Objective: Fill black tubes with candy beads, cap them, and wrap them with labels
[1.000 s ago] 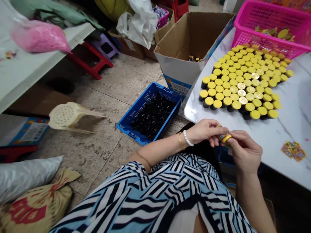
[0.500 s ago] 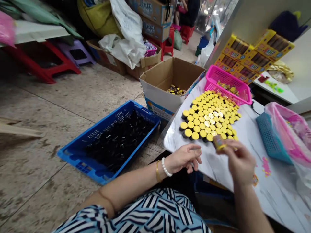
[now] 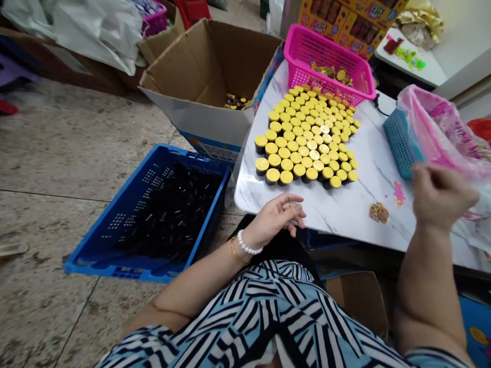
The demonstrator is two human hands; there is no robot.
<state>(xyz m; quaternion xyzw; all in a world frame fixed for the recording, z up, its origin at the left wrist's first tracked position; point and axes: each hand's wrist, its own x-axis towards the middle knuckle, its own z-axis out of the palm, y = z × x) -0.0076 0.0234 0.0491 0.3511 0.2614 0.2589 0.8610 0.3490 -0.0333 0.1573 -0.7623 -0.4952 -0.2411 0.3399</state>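
My left hand (image 3: 279, 214) hovers at the front edge of the white marbled table (image 3: 345, 214), fingers loosely bent and apart with nothing in them. Just beyond it stand small black containers with yellow lids (image 3: 295, 148), packed upright in rows. Over the table's right side is my right hand (image 3: 441, 197), fingers curled in and somewhat blurred. Whatever it may hold is hidden. It is beside the teal basket (image 3: 401, 145), which is lined with a pink and clear plastic bag (image 3: 433, 133). Small printed stickers (image 3: 379, 212) and pink bits (image 3: 399, 193) lie left of that hand.
A pink basket (image 3: 330, 76) holding yellow pieces stands at the table's back. Left of the table are an open cardboard box (image 3: 184, 66) and a blue crate (image 3: 95, 250) of black pieces on the floor. Yellow display boxes (image 3: 356, 25) are stacked behind.
My right hand has moved right, from the lidded containers to beside the teal basket. The small yellow-capped container it held no longer shows in it. My left hand stays near the table edge.
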